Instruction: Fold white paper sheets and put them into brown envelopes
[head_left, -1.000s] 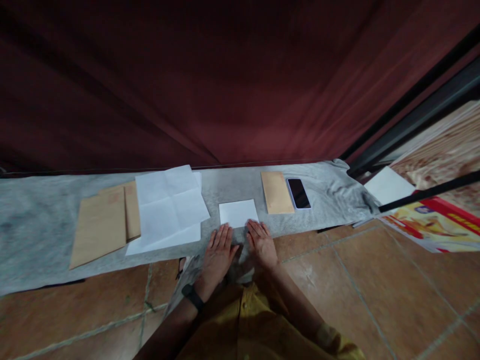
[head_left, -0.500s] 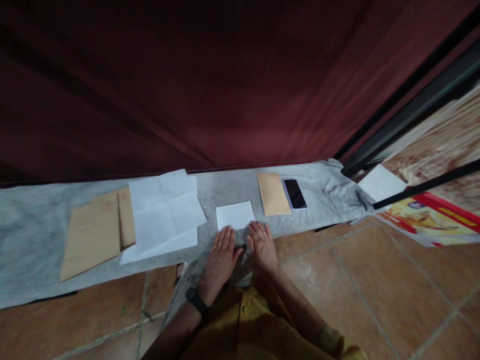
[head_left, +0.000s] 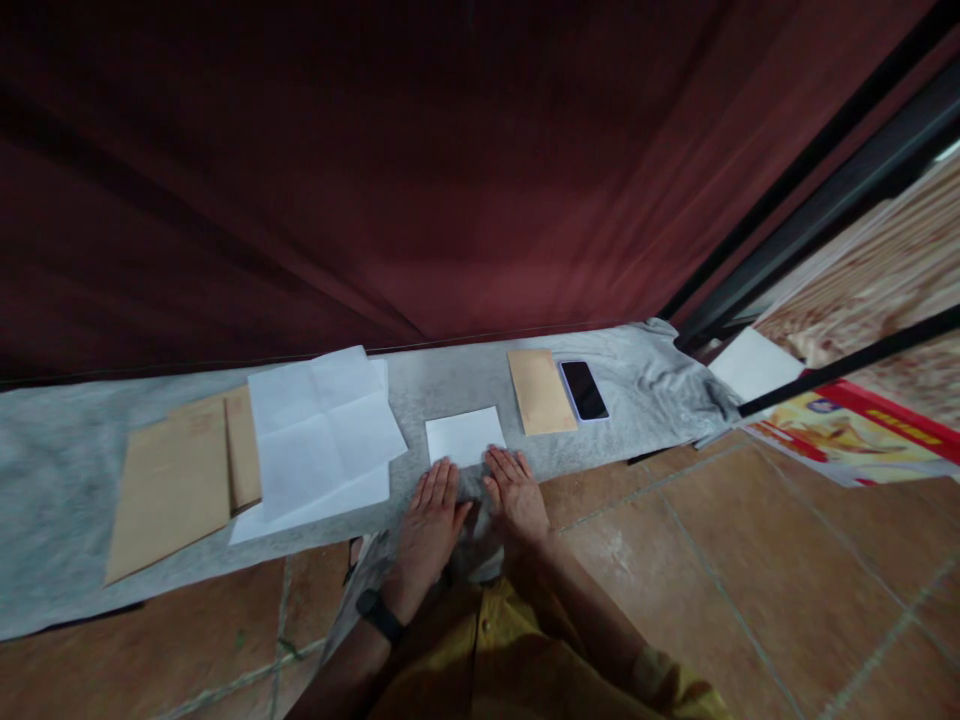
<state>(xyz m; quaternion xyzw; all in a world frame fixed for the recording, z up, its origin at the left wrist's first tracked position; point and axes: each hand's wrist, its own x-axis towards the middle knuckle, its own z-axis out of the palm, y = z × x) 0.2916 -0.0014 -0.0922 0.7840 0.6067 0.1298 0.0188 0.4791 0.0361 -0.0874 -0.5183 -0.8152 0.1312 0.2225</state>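
Observation:
A small folded-looking white paper (head_left: 463, 434) lies flat on the grey cloth in front of me. My left hand (head_left: 431, 515) rests palm down at its near left corner, fingers stretched out. At the near right corner my right hand (head_left: 517, 492) also lies flat, fingertips on or against the paper's edge. Neither hand grasps anything. To the right is a brown envelope (head_left: 543, 392), with a phone (head_left: 585, 390) beside it, its screen dark. Larger white sheets (head_left: 319, 420) with fold creases lie to the left, partly overlapping more brown envelopes (head_left: 172, 490).
A narrow surface under a grey cloth (head_left: 45, 480) runs from left to right. Behind it hangs a dark red curtain (head_left: 450, 200). Dark metal bars (head_left: 810, 200) and a colourful printed box or sheet (head_left: 847, 430) stand at the right. The floor has brown tiles (head_left: 675, 560).
My view has shifted slightly, so the things on the cloth appear a little lower and to the left. Both hands stay flat at the small paper's near edge.

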